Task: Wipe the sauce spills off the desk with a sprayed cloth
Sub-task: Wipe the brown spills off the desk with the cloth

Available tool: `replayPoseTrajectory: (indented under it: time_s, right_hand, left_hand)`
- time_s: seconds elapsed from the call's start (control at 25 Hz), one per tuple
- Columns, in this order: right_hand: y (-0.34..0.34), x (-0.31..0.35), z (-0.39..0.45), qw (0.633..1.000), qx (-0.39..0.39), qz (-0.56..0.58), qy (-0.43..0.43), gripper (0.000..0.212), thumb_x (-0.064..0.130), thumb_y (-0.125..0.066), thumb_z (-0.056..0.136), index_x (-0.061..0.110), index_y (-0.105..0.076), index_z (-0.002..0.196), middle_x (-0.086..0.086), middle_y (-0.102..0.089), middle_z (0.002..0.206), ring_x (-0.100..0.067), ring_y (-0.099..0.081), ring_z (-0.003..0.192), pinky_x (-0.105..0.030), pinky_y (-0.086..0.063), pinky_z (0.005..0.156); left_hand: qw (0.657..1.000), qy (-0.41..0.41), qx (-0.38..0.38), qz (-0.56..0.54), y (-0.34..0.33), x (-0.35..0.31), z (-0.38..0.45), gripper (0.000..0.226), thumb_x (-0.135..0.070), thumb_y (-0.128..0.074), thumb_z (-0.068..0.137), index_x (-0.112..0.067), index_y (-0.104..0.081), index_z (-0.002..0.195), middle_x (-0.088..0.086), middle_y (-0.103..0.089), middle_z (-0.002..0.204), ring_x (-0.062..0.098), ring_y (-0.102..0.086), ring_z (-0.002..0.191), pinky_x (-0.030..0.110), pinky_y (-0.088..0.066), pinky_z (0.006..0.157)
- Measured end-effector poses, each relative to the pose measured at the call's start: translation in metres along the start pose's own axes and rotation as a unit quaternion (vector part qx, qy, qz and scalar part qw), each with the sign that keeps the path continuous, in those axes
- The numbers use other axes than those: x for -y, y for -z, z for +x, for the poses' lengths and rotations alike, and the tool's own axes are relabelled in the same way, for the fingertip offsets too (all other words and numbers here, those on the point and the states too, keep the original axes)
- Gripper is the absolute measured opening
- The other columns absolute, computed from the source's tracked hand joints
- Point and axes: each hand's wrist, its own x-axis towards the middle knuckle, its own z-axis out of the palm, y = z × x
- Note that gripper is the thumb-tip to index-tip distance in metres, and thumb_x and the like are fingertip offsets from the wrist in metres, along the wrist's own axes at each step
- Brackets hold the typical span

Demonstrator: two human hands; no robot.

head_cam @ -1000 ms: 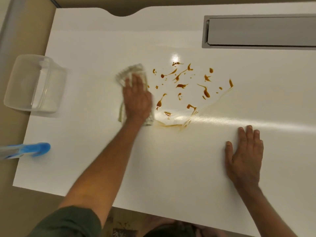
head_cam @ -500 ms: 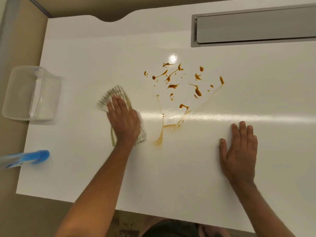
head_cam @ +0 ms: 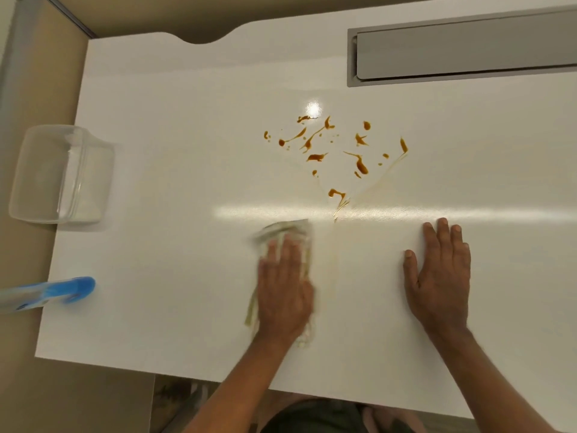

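Brown sauce spills (head_cam: pixel 335 148) dot the middle of the white desk (head_cam: pixel 175 157), with thin smeared streaks trailing down toward the near edge. My left hand (head_cam: pixel 285 287) presses flat on a checked cloth (head_cam: pixel 288 231) just below the spills; the cloth pokes out past my fingertips and along both sides of the hand. To the right, my right hand (head_cam: pixel 438 276) lies flat on the bare desk with fingers apart, holding nothing.
A clear plastic container (head_cam: pixel 62 175) overhangs the desk's left edge. A blue spray bottle (head_cam: pixel 53 292) lies at the left edge, its nozzle pointing onto the desk. A grey cable tray lid (head_cam: pixel 462 48) is set into the far right.
My left hand slid the cloth from the left side toward the middle and nearer the front edge. The lower smear is mostly gone, leaving a faint streak. My right hand stayed put.
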Motion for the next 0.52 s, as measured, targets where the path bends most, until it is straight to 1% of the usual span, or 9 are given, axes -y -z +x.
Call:
replayPoseTrajectory:
  time_s: [0.08, 0.16, 0.28, 0.36, 0.4, 0.44, 0.52]
  right_hand:
    - [0.0, 0.001, -0.001, 1.0, -0.004, -0.003, -0.005, 0.062, 0.042, -0.037, 0.109, 0.011, -0.032, 0.163, -0.012, -0.026, 0.173, -0.031, -0.015, 0.164, -0.051, -0.018, 0.132]
    - [0.0, 0.003, -0.001, 1.0, -0.004, -0.008, -0.005, 0.063, 0.041, -0.038, 0.109, 0.01, -0.032, 0.162, -0.012, -0.026, 0.173, -0.032, -0.016, 0.163, -0.052, -0.019, 0.132]
    - [-0.002, 0.002, 0.0, 1.0, -0.002, -0.015, -0.007, 0.063, 0.041, -0.038, 0.108, 0.01, -0.031, 0.163, -0.012, -0.024, 0.174, -0.033, -0.015, 0.164, -0.052, -0.018, 0.132]
    - [-0.002, 0.003, -0.001, 1.0, -0.004, -0.018, -0.005, 0.063, 0.04, -0.039, 0.108, 0.008, -0.032, 0.163, -0.013, -0.024, 0.174, -0.034, -0.015, 0.164, -0.053, -0.019, 0.132]
    - [-0.002, 0.004, -0.001, 1.0, -0.005, -0.021, -0.004, 0.063, 0.039, -0.039, 0.108, 0.008, -0.032, 0.163, -0.014, -0.025, 0.174, -0.034, -0.016, 0.164, -0.053, -0.019, 0.132]
    - [-0.001, 0.004, -0.001, 1.0, -0.004, -0.022, -0.005, 0.063, 0.039, -0.039, 0.108, 0.007, -0.032, 0.162, -0.015, -0.025, 0.173, -0.034, -0.016, 0.164, -0.054, -0.019, 0.131]
    - [0.0, 0.004, 0.0, 1.0, -0.002, -0.016, -0.007, 0.063, 0.039, -0.038, 0.108, 0.007, -0.032, 0.162, -0.015, -0.025, 0.173, -0.033, -0.015, 0.164, -0.054, -0.019, 0.131]
  left_hand:
    - [0.997, 0.082, 0.002, 0.01, 0.011, 0.038, 0.001, 0.067, -0.032, -0.031, 0.104, -0.004, -0.029, 0.164, 0.018, -0.025, 0.173, 0.041, -0.024, 0.16, 0.06, -0.032, 0.124]
    - [0.987, 0.156, -0.004, 0.022, 0.02, 0.055, 0.037, 0.066, -0.031, -0.029, 0.104, -0.001, -0.03, 0.163, 0.02, -0.028, 0.171, 0.044, -0.028, 0.158, 0.06, -0.032, 0.123]
    - [0.975, 0.219, -0.022, 0.0, 0.032, 0.033, 0.123, 0.073, -0.036, -0.02, 0.101, 0.0, -0.025, 0.164, 0.02, -0.025, 0.173, 0.043, -0.022, 0.16, 0.059, -0.025, 0.127]
    - [0.973, 0.229, -0.027, -0.013, 0.035, 0.01, 0.165, 0.078, -0.04, -0.011, 0.098, -0.002, -0.019, 0.166, 0.018, -0.018, 0.175, 0.039, -0.015, 0.162, 0.056, -0.018, 0.13]
    - [0.975, 0.221, -0.027, -0.012, 0.034, -0.002, 0.176, 0.078, -0.04, -0.011, 0.098, -0.003, -0.017, 0.167, 0.017, -0.015, 0.176, 0.038, -0.013, 0.163, 0.055, -0.016, 0.13]
    - [0.979, 0.202, -0.029, -0.009, 0.03, -0.015, 0.178, 0.076, -0.039, -0.014, 0.1, -0.004, -0.015, 0.167, 0.016, -0.013, 0.176, 0.037, -0.012, 0.163, 0.054, -0.015, 0.131]
    - [0.99, 0.135, -0.036, -0.003, 0.019, -0.048, 0.159, 0.072, -0.037, -0.025, 0.104, -0.004, -0.015, 0.167, 0.015, -0.011, 0.177, 0.037, -0.01, 0.163, 0.054, -0.016, 0.13]
